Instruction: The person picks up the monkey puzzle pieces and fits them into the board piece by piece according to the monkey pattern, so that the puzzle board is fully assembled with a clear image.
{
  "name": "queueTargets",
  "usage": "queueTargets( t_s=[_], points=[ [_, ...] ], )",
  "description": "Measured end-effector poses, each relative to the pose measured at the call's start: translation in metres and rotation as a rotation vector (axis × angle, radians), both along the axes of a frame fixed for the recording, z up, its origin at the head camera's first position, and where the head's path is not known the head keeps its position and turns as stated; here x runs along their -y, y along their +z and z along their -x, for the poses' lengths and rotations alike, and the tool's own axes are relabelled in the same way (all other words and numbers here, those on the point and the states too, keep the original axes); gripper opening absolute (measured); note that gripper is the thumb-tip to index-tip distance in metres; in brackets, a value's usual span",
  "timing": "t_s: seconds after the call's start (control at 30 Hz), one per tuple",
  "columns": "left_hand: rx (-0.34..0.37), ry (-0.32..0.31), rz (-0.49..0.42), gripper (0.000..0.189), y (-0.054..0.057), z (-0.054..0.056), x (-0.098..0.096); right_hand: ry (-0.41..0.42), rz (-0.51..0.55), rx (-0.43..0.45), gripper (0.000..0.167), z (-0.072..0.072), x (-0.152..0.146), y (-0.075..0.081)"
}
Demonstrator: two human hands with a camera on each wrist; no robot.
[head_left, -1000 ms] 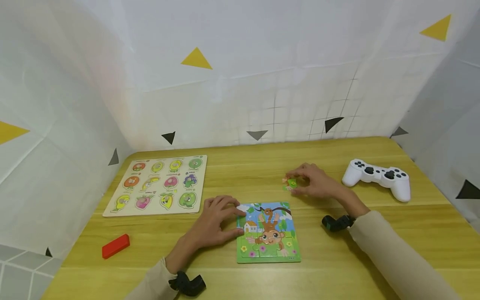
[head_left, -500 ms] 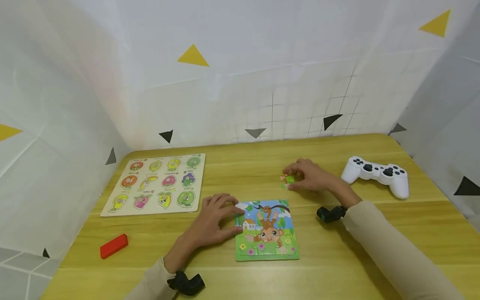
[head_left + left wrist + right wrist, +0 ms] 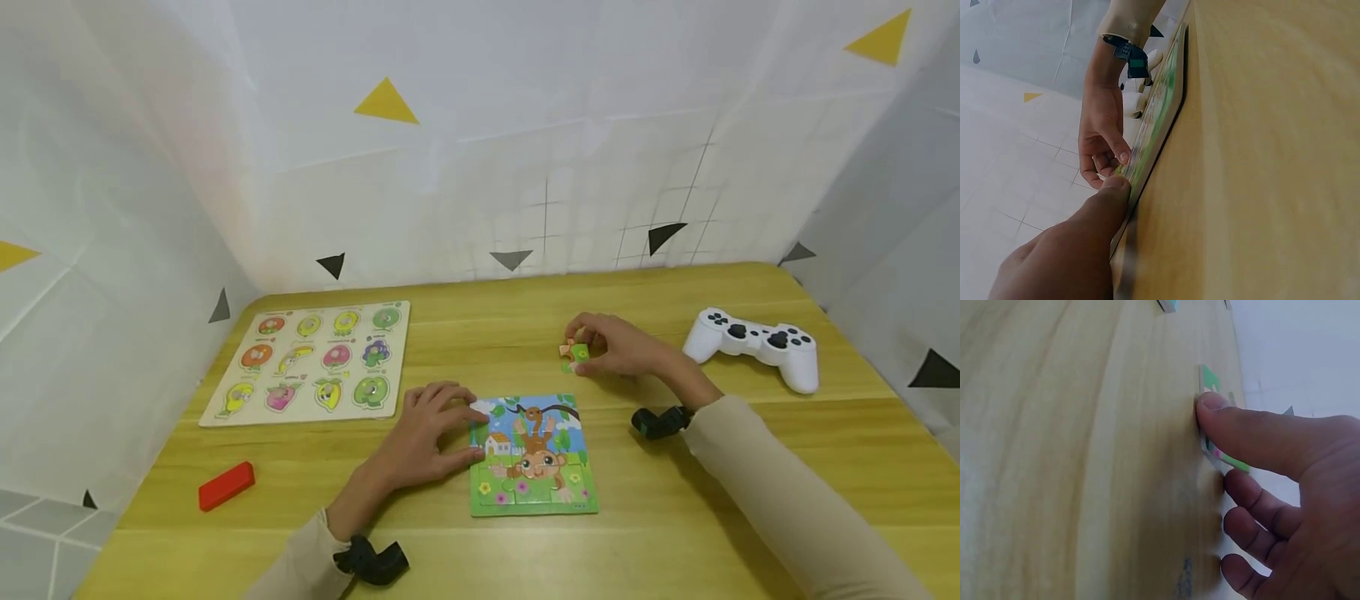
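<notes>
A square monkey jigsaw puzzle (image 3: pixel 534 457) lies on the table in the middle of the head view. My left hand (image 3: pixel 433 437) rests at its left edge, thumb and forefinger spread apart with their tips on the border. In the left wrist view the thumb (image 3: pixel 1113 194) touches the puzzle's side. Beyond the puzzle's far right corner, my right hand (image 3: pixel 618 346) pinches a small green and brown puzzle piece (image 3: pixel 574 356) between thumb and forefinger. The right wrist view shows the thumb across that piece (image 3: pixel 1211 380), close over the wood; the other fingers are loosely curled.
At the left lies a wooden fruit peg puzzle board (image 3: pixel 390 358). Nearer the front is a red block (image 3: pixel 227 487). A white game controller (image 3: pixel 753 346) sits beyond my right wrist. White sheets with triangles (image 3: pixel 480 167) enclose the table's back and sides.
The puzzle piece in my right fingers has tilted slightly, staying near the same spot. My left hand keeps its place at the puzzle's edge. The head view has shifted a little.
</notes>
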State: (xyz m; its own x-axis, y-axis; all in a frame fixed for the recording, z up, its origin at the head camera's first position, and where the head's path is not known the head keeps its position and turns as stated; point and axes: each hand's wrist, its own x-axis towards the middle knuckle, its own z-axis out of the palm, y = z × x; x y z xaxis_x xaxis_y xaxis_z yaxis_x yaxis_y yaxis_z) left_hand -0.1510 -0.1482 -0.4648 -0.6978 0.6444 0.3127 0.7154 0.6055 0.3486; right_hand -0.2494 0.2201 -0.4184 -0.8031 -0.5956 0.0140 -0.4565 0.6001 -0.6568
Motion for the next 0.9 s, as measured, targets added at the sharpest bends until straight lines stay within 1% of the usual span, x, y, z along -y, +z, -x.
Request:
queueTargets(
  t_s=[0.17,0.33,0.5,0.73,0.9],
  points=[
    [-0.007,-0.007,-0.012,0.039,0.0006,0.0005,0.0002,-0.024,0.041,0.053,0.042,-0.0005,0.0008,0.0007],
    [-0.024,-0.008,-0.018,0.039,-0.0004,0.0004,0.0001,-0.038,0.089,0.042,0.032,-0.0006,-0.0005,-0.0016],
    [-0.015,-0.003,-0.015,0.039,-0.0001,0.0004,-0.0002,-0.024,0.136,0.034,0.024,-0.0004,-0.0039,-0.0028],
    [0.002,0.002,-0.001,0.039,0.0010,0.0003,-0.0002,0.002,0.201,0.027,0.021,-0.0026,-0.0073,-0.0007],
    [-0.015,-0.003,-0.010,0.039,-0.0002,0.0006,-0.0001,0.007,0.220,0.043,0.022,-0.0081,-0.0075,0.0027]
  ],
)
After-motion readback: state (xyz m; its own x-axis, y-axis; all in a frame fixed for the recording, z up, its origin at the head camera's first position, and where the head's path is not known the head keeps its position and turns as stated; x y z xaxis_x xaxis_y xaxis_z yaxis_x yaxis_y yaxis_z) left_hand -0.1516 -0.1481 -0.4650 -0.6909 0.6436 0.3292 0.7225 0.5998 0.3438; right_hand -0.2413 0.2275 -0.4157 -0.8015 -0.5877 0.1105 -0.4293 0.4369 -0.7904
